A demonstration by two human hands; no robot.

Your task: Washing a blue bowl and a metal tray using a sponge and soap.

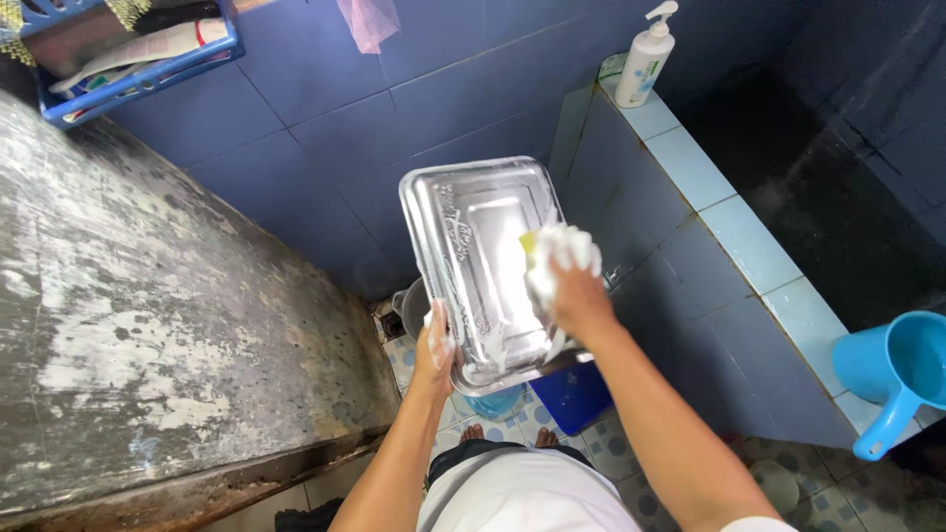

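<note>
Blue-tiled washroom wall (pixel 325 128), patterned floor tiles below, worn grey concrete slab (pixel 148 286) at left. Rectangular metal tray (pixel 473 246) held up over floor, foam-streaked. Left hand (pixel 434 350) clasps tray's near left edge, thumb on top. Right hand (pixel 576 296) closed round soapy yellow sponge (pixel 557 251), pressed on tray's right side. White pump bottle (pixel 645 59) on light-tiled ledge (pixel 729 217); blue plastic dipper (pixel 897 374) at right; blue basket (pixel 128 49) top left.
</note>
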